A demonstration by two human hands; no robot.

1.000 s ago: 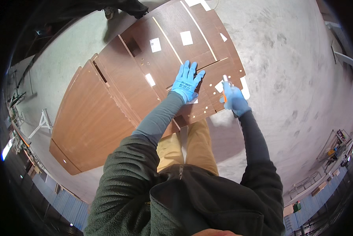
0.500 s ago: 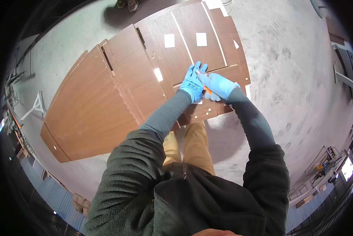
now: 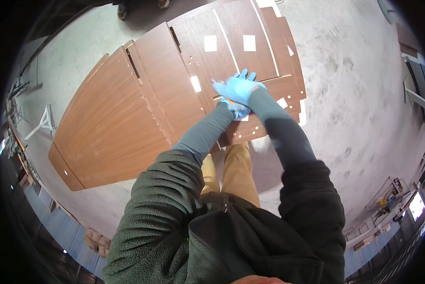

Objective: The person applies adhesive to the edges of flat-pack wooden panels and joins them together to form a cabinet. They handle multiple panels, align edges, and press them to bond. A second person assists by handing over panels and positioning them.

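Note:
Both of my hands wear light-blue gloves and meet over the brown wood-grain panel. My left hand lies flat on the panel with its fingertips spread. Most of it is hidden under my right hand, which crosses above it, closed around a slim hand tool. Only a bit of orange shows of the tool, and motion blur smears the far end near the fingers, so its exact kind cannot be told. A white label peeks out beside my left wrist.
White paper squares and small pale discs are scattered over the panels. Dark slots cut the far edge. A person's shoes stand beyond it. A white stand is on the floor at left.
My right hand has swept left across my left hand with the tool, covering most of it. A white patch and pale discs near my right forearm are now uncovered. The far shoes have shifted.

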